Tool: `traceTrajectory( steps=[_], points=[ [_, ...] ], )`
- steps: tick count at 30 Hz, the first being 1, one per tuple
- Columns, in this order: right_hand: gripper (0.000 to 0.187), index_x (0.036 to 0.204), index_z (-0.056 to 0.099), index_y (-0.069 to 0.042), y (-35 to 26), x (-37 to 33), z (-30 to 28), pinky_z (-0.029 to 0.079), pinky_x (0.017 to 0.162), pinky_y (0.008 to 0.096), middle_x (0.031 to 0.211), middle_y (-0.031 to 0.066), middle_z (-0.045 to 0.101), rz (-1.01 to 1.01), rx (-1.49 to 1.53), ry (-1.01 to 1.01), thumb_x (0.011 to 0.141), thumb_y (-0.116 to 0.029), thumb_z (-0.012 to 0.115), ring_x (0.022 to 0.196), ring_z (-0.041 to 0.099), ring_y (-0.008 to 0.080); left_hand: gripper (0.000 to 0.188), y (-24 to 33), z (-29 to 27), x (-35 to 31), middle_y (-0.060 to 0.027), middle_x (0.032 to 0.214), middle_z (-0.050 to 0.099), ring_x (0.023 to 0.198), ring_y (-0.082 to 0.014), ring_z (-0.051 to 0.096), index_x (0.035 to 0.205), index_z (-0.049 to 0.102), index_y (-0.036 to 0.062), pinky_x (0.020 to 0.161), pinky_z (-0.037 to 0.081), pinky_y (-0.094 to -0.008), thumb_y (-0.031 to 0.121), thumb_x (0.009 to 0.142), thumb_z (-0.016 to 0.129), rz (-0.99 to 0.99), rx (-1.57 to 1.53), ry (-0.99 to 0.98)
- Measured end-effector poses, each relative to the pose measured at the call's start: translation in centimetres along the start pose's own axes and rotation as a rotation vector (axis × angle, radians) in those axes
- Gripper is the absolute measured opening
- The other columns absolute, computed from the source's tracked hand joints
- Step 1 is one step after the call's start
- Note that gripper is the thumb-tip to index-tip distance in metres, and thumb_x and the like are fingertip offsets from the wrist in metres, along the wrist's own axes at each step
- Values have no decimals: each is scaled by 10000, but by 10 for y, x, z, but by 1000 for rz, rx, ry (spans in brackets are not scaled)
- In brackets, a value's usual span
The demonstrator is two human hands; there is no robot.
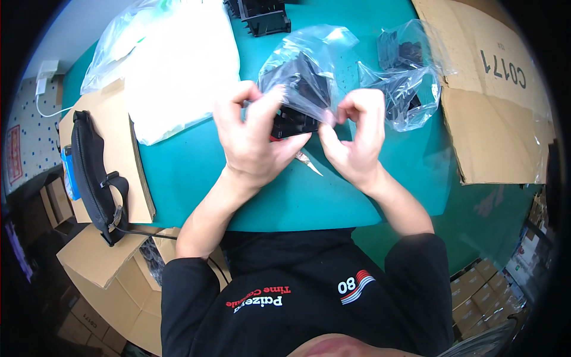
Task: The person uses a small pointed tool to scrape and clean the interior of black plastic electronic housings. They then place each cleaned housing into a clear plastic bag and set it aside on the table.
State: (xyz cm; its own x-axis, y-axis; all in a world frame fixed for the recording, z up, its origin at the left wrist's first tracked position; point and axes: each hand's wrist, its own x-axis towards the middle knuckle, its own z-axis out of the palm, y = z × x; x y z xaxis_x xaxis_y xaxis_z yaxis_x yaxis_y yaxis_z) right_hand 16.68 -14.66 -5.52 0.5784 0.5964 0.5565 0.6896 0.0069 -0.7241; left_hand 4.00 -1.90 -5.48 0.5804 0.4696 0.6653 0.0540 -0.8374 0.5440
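Both my hands work at a clear plastic bag [321,47] that covers most of a black plastic part [297,121] above the green table. My left hand [253,128] is curled around the left side, with its thumb under the part's near edge and fingers on the bag. At the bag's near right corner, my right hand [360,134] pinches the film between thumb and forefinger. Just below the part, a small pointed tool [309,164] lies on the table, its other end hidden by my left hand.
White plastic bags [178,65] cover the far left. Bagged black parts [410,77] lie to the right, by a large cardboard sheet [493,107]. More black parts [264,18] sit at the back. A black pouch [95,172] rests on cardboard at left, above an open carton [119,279].
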Motion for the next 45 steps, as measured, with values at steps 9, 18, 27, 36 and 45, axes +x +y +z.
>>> traceTrajectory(
  steps=[9, 18, 27, 36, 45],
  points=[
    [322, 952, 473, -29, -8, -2, 5, 495, 641, 331, 863, 102, 515, 107, 235, -179, 743, 13, 714, 732, 578, 222, 606, -8, 6, 17, -117, 887, 526, 766, -260, 543, 1080, 668, 26, 650, 477, -350, 321, 624, 939, -14, 22, 4],
    [248, 883, 434, -53, 21, 8, 4, 341, 485, 257, 639, -1, 388, 270, 83, 52, 865, 47, 660, 553, 385, 49, 412, 12, 15, 5, -63, 723, 611, 563, -157, 510, 1083, 652, 21, 508, 432, -287, -116, 722, 796, 167, -187, -59],
    [135, 1136, 530, -31, 22, 27, -16, 436, 561, 263, 811, 67, 574, 483, 146, -104, 1043, -108, 469, 633, 549, 103, 352, -7, -18, 23, -98, 919, 635, 706, -183, 621, 1159, 630, 11, 638, 511, -311, 38, 829, 747, -88, -340, -167],
    [421, 1364, 531, 47, 40, 41, -47, 542, 979, 378, 1312, 146, 563, 530, 562, -11, 958, 39, 418, 1002, 628, 145, 316, -63, -47, 25, -243, 1158, 618, 1032, -392, 635, 1180, 608, -1, 904, 513, -465, 149, 903, 638, -177, 711, -193],
    [688, 1422, 487, -21, -6, 43, -40, 375, 1105, 487, 1451, 241, 379, -135, -580, 134, 790, -106, 745, 1299, 462, 416, 370, -88, -44, 13, -228, 1224, 618, 1165, -393, 583, 1234, 609, -10, 1025, 436, -541, 250, 975, 564, -65, 867, -298]
  ],
)
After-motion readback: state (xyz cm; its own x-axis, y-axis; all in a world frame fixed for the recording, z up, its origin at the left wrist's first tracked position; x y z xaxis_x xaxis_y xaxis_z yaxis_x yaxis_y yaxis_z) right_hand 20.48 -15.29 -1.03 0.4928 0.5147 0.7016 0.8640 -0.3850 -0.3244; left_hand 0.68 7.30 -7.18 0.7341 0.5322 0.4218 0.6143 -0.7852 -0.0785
